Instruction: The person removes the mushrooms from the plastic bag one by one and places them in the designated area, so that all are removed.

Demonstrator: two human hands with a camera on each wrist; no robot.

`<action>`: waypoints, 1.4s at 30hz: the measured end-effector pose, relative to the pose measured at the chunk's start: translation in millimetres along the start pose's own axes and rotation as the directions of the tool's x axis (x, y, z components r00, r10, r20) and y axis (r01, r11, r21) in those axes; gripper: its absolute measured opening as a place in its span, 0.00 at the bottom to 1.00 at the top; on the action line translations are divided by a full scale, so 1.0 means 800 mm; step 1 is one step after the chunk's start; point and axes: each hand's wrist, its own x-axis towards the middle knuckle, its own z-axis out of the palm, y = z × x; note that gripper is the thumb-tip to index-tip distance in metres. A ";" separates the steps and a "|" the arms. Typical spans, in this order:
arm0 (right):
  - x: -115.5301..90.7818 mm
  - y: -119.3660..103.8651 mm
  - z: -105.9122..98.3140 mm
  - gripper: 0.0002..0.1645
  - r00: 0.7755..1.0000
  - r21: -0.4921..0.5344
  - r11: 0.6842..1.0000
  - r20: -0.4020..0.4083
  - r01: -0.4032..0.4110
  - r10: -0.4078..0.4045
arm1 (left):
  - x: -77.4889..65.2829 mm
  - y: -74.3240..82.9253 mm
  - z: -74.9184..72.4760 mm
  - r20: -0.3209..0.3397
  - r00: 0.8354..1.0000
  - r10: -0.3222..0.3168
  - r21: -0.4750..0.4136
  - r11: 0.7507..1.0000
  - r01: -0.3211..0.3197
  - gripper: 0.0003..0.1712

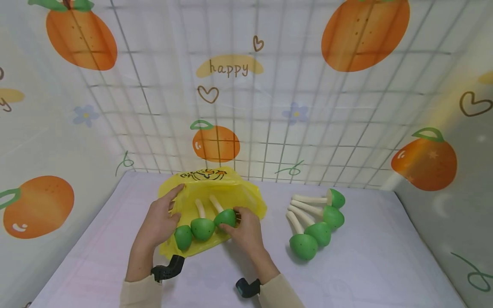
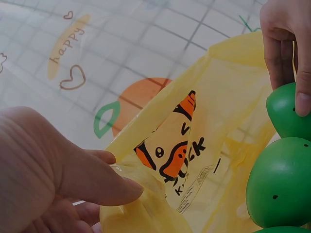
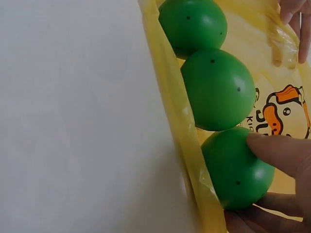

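A yellow plastic bag with a printed duck lies spread on the table, its mouth towards me. My left hand pinches the bag's left edge, thumb on top in the left wrist view. Three white-stemmed toys with round green heads lie at the bag's mouth, stems pointing inward: a left one, a middle one and a right one. Thumb and fingers of my right hand grip the right toy's green head. The left toy's stem is hidden.
Several more green-headed toys lie fanned out on the white table, right of the bag. Behind stands a wire grid covered by a printed sheet; more sheet hangs at both sides.
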 end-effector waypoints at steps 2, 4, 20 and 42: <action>0.000 0.001 0.000 0.36 1.000 0.002 1.000 -0.004 0.003 -0.003 | -0.001 0.001 0.000 0.003 1.000 -0.003 -0.006 1.000 0.003 0.45; -0.001 0.001 0.001 0.36 1.000 0.006 1.000 -0.009 0.005 -0.005 | -0.001 0.002 0.000 0.004 1.000 -0.007 -0.009 1.000 0.007 0.44; -0.008 -0.020 -0.022 0.36 0.999 0.071 0.997 -0.013 -0.029 0.030 | -0.001 0.004 0.000 0.007 1.000 -0.008 -0.005 1.000 0.008 0.44; -0.031 -0.078 -0.097 0.36 0.995 0.134 0.987 0.017 0.093 -0.096 | -0.003 0.006 0.002 0.008 1.000 -0.013 -0.007 1.000 0.013 0.45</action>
